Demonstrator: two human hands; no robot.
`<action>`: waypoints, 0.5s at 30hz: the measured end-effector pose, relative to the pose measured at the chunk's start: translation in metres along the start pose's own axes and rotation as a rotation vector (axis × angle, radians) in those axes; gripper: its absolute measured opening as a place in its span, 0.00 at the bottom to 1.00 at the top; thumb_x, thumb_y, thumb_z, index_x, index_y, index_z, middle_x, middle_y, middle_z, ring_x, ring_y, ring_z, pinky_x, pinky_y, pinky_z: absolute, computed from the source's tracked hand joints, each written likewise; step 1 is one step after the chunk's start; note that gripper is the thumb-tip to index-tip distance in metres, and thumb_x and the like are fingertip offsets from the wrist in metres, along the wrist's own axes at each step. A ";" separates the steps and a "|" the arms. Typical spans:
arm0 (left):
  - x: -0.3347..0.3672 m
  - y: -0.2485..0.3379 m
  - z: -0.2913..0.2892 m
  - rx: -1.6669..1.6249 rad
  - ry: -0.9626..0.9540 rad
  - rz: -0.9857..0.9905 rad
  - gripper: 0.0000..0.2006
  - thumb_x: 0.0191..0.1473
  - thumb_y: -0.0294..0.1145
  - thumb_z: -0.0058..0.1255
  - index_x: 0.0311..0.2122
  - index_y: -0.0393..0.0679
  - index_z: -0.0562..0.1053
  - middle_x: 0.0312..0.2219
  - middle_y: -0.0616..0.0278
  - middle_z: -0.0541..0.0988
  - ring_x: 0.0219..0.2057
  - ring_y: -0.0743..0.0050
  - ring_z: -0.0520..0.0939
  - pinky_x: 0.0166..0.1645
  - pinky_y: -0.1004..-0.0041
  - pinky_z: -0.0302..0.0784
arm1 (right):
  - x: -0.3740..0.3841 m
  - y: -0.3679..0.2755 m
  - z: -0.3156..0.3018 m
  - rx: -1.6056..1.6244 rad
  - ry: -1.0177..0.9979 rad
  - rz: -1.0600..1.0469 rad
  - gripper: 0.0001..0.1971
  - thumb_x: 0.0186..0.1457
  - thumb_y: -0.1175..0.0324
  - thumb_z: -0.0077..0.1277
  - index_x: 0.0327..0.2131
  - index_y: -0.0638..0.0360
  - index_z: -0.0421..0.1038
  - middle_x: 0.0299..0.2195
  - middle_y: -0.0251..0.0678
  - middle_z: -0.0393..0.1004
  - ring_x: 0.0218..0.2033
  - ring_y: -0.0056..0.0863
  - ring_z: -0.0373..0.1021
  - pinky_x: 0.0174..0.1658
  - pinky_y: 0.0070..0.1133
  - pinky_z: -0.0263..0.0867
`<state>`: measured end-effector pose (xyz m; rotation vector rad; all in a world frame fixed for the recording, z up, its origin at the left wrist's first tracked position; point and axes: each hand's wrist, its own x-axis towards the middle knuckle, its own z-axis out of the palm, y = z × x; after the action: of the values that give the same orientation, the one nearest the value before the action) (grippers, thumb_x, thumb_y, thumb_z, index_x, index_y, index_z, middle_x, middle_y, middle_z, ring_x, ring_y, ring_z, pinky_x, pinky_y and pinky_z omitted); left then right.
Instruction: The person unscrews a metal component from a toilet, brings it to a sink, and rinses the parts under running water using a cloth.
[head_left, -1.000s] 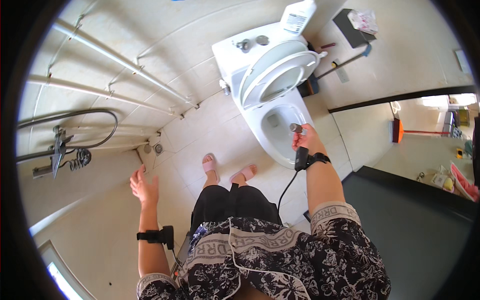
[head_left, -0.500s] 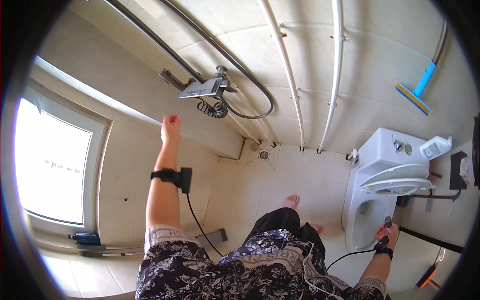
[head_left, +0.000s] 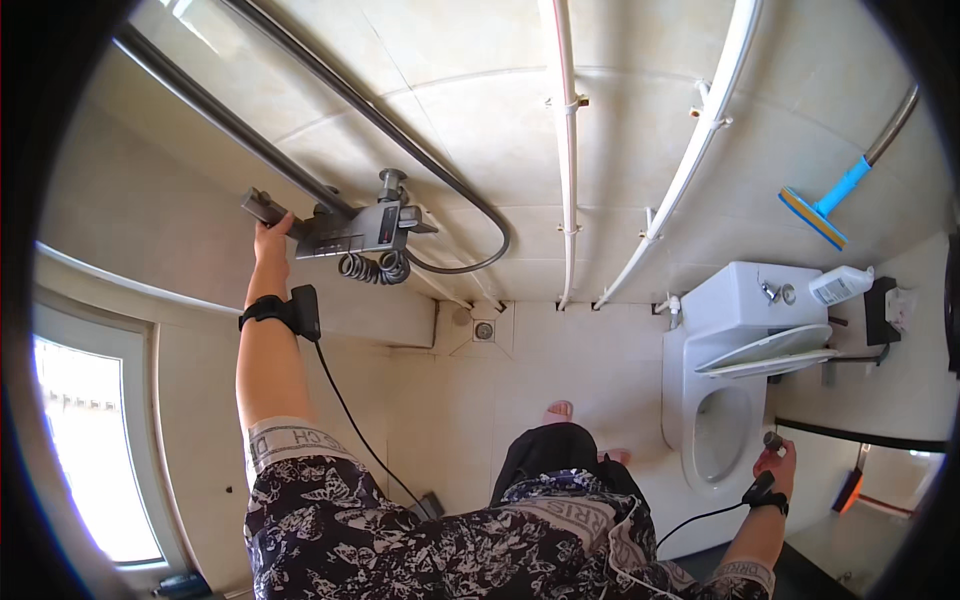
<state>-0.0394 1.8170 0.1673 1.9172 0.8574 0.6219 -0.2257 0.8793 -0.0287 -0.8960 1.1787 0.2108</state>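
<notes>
At the upper left, my left hand has its fingers around the grey spray handset at the side of the grey shower mixer. A coiled grey hose hangs under the mixer. To the lower right, my right hand is closed on a small grey cylindrical piece, whose end sticks out above the fingers; its kind is unclear. That hand is held beside the white toilet bowl. Each wrist wears a black strap with a cable.
A white bottle stands on the toilet tank. White pipes run down the wall, and a blue squeegee hangs at the right. The floor drain lies near the wall; a window is at the left.
My left hand has moved up and left to the spray handset and closed on it. The view has shifted closer to the wall. My right hand still holds the small grey piece.
</notes>
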 end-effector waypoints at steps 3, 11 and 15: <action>0.003 -0.001 0.007 -0.139 0.103 -0.006 0.26 0.44 0.32 0.61 0.49 0.40 0.64 0.41 0.59 0.73 0.41 0.68 0.73 0.42 0.69 0.70 | 0.009 0.000 -0.005 0.071 0.090 0.047 0.15 0.46 0.51 0.47 0.23 0.51 0.65 0.15 0.24 0.67 0.16 0.17 0.66 0.17 0.17 0.60; 0.023 0.006 -0.104 -0.146 0.572 0.480 0.24 0.44 0.32 0.62 0.43 0.33 0.65 0.38 0.56 0.74 0.36 0.68 0.75 0.43 0.70 0.73 | 0.044 -0.003 -0.032 0.081 -0.028 0.115 0.15 0.45 0.50 0.49 0.22 0.50 0.66 0.17 0.26 0.69 0.19 0.22 0.66 0.22 0.21 0.60; -0.116 0.014 -0.065 -0.180 -0.051 0.346 0.18 0.50 0.24 0.53 0.46 0.40 0.64 0.39 0.58 0.73 0.39 0.69 0.76 0.44 0.71 0.74 | 0.049 0.000 -0.032 0.130 0.049 0.134 0.15 0.43 0.51 0.51 0.22 0.52 0.67 0.17 0.28 0.68 0.19 0.23 0.65 0.25 0.21 0.60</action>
<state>-0.1546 1.7577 0.2003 1.9202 0.4219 0.8222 -0.2282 0.8421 -0.0740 -0.7120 1.2843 0.2193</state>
